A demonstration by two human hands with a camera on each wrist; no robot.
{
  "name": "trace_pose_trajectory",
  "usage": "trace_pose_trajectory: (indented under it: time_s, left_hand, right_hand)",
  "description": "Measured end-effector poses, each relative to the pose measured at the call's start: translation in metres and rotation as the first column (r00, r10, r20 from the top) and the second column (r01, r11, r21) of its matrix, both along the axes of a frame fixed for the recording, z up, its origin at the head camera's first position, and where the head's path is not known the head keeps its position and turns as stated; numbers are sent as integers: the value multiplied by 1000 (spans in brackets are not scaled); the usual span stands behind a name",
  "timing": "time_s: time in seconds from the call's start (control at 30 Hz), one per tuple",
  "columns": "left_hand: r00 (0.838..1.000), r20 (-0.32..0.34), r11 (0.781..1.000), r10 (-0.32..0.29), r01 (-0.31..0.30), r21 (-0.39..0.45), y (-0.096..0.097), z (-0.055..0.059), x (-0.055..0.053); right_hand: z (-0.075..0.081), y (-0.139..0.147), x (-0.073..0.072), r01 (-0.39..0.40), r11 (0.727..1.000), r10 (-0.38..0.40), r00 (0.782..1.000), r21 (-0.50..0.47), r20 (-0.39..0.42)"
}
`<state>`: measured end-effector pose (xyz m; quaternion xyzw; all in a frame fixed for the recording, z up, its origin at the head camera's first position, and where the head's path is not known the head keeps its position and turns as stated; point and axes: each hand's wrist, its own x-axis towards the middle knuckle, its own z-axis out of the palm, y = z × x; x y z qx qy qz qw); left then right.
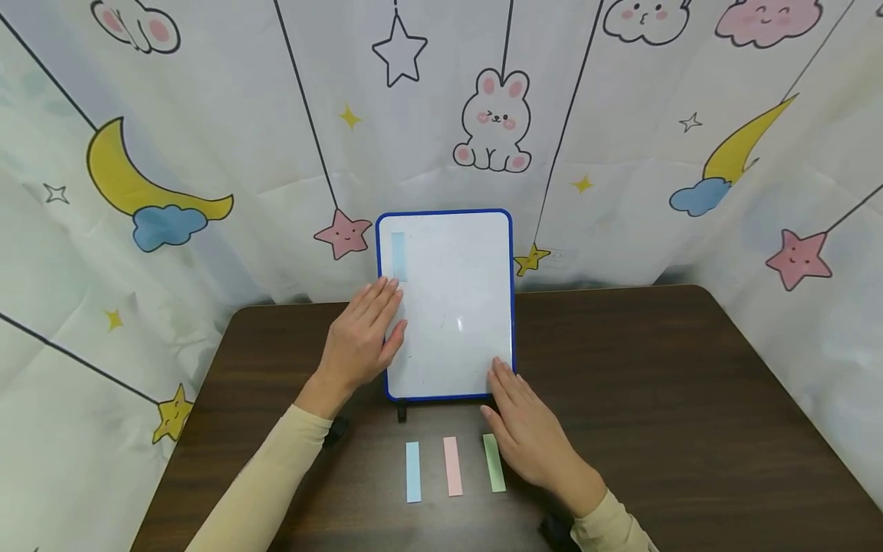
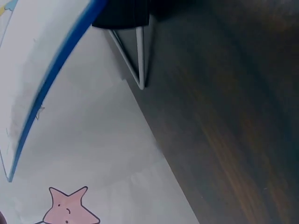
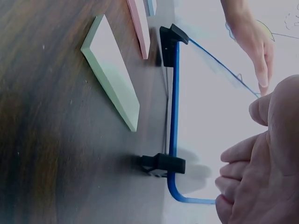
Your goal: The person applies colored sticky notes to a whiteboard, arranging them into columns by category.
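Note:
A small whiteboard (image 1: 455,299) with a blue frame stands propped up at the back of the table. Near its upper left corner a pale blue sticky strip (image 1: 398,253) lies flat against the surface. My left hand (image 1: 355,337), fingers straight, lies over the board's left edge just below that strip. At the lower right corner is my right hand (image 1: 527,429), with its fingers extended over the board's edge. Sticky note pads in blue (image 1: 413,471), pink (image 1: 452,466) and green (image 1: 494,463) lie in a row before the board, the green one beside my right hand.
Black clips (image 3: 166,163) hold the board's bottom edge, and a thin metal leg (image 2: 141,58) braces it from behind. The dark wooden table (image 1: 655,406) reaches back to a white curtain (image 1: 428,138) printed with stars, moons and a bunny.

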<state>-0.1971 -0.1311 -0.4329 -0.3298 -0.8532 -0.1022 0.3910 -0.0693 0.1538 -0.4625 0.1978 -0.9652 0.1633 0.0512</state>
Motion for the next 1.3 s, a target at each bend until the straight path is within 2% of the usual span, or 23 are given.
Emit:
trace_pose_trajectory:
  time_s: [0.4,0.6,0.77,0.97,1.17,1.3]
  left_hand:
    - [996,86,999,-30,28,28,1,-14,37]
    - [993,95,997,-70,67,32,2,-22,53]
    - [988,114,994,-104,101,29,2,-27,63]
    - [981,152,992,-117,110,57,-4,-30,73]
    - [970,214,994,-112,109,25,-11,-31,81]
    - [960,246,991,-134,133,21,-14,-34,89]
  right_hand:
    - [6,-5,6,-13,1000,13,1000,-2,3]
    - [6,-9,7,-36,999,36,999,-10,-9]
    - [6,-11,9,-57,998,57,998,-9,-41]
    - [7,-15,11,-99,995,99,993,-1,-70]
    - [9,-19,15,-106,994,104,993,-32,-52]
    - [10,-21,17,-114,993,113,993,-30,-36]
